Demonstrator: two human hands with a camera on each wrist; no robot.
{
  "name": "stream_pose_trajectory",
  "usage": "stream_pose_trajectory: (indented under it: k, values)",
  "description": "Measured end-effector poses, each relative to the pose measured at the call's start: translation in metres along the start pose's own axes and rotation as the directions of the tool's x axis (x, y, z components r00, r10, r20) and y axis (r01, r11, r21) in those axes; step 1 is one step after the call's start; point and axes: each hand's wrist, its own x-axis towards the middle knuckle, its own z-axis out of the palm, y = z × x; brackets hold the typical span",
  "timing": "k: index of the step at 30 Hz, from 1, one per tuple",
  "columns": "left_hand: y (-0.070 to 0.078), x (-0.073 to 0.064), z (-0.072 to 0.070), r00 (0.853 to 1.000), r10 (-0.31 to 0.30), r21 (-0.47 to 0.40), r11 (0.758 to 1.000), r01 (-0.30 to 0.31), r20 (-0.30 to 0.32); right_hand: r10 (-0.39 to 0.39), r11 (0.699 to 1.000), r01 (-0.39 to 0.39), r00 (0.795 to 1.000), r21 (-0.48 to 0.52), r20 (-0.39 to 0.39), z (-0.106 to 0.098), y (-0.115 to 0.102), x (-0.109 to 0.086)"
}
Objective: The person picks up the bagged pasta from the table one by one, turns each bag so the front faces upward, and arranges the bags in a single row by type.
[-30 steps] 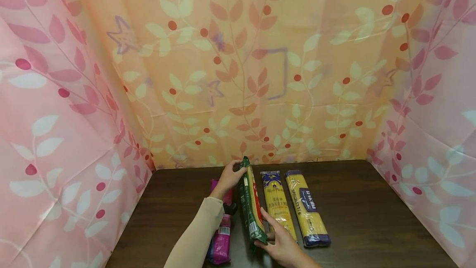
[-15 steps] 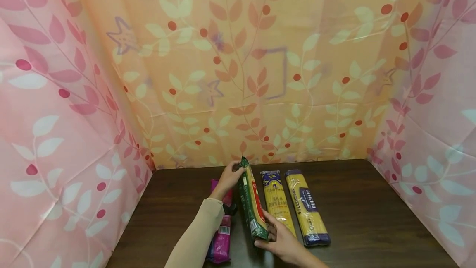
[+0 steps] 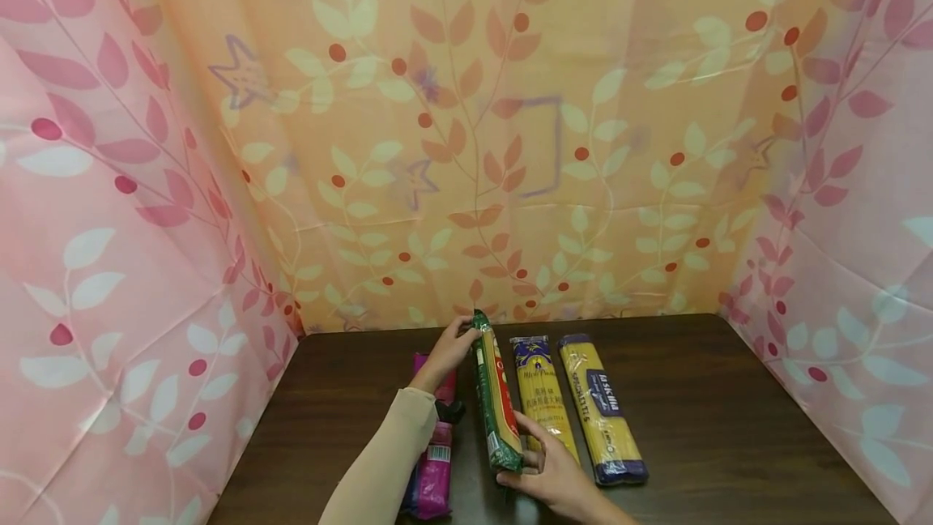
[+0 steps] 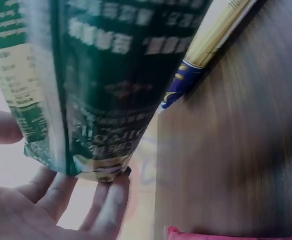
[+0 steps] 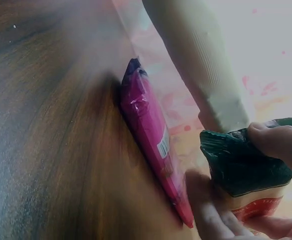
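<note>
A green pasta packet (image 3: 490,403) with a red label is held tilted above the table between both hands. My left hand (image 3: 446,356) holds its far end; the left wrist view shows the thumb and fingers about the green wrapper (image 4: 116,90). At the near end, my right hand (image 3: 555,472) grips the packet, and the right wrist view has the thumb on the crimped green end (image 5: 243,162). Left of it lies a magenta packet (image 3: 436,476), partly covered by the left forearm. Just right lies a yellow spaghetti packet (image 3: 543,387) with a blue top, its lower part partly behind the right hand.
Farther right, another spaghetti packet (image 3: 603,411) with dark blue ends lies on the dark wooden table (image 3: 714,428). Patterned fabric (image 3: 466,144) hangs behind the table and along both sides.
The green packet has rolled slightly so more of its red-labelled front shows in the head view. Both hands keep hold of it. The other packets have not moved.
</note>
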Motion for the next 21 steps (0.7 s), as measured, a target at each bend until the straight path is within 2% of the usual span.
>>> stream_pose_trajectory:
  k: [4,10,14,21]
  values:
    - [0.0007,0.0003,-0.0028,1.0,-0.004,-0.015,1.0,0.004,0.028,-0.039,0.999,0.039,0.999,-0.013,0.033,-0.0026,0.0014,0.0012]
    - [-0.0006,0.0017,-0.0036,0.997,-0.016,-0.105,0.994,0.024,0.069,-0.094,0.991,0.098,0.995,-0.086,0.043,-0.0066,0.0015,0.001]
    - [-0.0009,0.0001,-0.0029,0.996,-0.032,-0.131,0.99,0.043,0.083,-0.084,0.993,0.086,0.996,-0.076,0.036,-0.0057,0.0036,-0.0007]
    - [0.0006,-0.0013,-0.007,0.994,-0.022,-0.103,0.994,0.033,0.109,-0.075,0.995,0.078,0.996,-0.054,0.04,-0.0038,0.005,-0.0014]
